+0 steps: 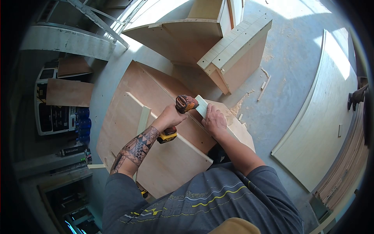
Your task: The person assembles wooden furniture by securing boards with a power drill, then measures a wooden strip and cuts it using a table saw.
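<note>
My left hand (170,116) grips a yellow and black cordless drill (183,106), its head pointing down at the top edge of a plywood cabinet box (156,117). Just to the right, my right hand (214,121) presses a small pale wood strip (201,106) flat against the box's upper corner. The drill's head touches or nearly touches that strip. The box stands on the concrete floor in front of me, with a narrow batten (143,119) lying on its side panel.
A second plywood cabinet (233,54) stands behind. A large pale sheet (323,117) lies on the floor at right, beside stacked boards (346,171). A tool shelf with blue bottles (83,124) is at left. Sawdust and scraps (265,86) litter the floor.
</note>
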Action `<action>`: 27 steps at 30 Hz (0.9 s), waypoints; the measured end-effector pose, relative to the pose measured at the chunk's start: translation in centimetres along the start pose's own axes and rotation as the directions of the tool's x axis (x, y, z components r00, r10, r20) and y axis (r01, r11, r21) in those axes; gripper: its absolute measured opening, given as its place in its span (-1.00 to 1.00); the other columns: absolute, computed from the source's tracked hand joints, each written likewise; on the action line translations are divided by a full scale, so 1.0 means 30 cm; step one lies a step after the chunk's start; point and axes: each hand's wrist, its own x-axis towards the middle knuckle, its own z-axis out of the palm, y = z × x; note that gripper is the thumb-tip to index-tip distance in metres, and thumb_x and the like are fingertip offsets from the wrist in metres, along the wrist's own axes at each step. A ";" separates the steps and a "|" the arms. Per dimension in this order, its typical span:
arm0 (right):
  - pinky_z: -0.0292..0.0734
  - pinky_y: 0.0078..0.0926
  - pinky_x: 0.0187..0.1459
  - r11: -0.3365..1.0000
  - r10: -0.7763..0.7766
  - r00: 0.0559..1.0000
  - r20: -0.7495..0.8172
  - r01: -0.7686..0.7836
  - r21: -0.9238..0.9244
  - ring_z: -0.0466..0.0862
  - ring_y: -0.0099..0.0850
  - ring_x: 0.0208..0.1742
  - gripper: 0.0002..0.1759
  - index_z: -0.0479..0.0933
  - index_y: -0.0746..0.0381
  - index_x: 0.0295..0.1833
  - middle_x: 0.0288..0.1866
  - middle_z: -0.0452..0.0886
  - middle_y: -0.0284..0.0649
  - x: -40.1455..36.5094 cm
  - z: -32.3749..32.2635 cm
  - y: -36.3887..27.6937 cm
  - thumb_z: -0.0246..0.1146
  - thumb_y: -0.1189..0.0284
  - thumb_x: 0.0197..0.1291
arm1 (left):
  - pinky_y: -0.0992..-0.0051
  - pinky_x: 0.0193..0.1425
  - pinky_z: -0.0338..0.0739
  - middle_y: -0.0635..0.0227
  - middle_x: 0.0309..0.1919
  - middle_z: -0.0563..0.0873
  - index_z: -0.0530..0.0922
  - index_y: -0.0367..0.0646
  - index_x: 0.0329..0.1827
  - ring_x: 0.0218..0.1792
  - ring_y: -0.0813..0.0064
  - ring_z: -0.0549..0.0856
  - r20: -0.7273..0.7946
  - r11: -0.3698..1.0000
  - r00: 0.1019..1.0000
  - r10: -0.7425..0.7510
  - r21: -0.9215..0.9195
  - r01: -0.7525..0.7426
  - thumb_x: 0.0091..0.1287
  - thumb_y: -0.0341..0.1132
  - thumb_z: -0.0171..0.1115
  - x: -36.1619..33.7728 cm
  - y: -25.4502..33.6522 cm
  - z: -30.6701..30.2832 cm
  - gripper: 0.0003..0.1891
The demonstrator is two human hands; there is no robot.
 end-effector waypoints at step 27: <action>0.66 -0.05 0.16 1.000 0.000 0.999 0.032 0.001 -0.027 0.69 0.01 0.17 -0.10 0.26 0.31 0.54 0.18 0.57 -0.01 0.004 -0.037 0.015 0.47 0.14 0.22 | 0.46 -0.23 0.71 0.42 -0.42 0.76 0.69 -0.22 -0.16 -0.38 0.59 0.76 -0.254 0.852 0.948 -0.190 -0.522 0.031 0.38 -0.08 0.53 -0.320 -0.158 0.210 -0.65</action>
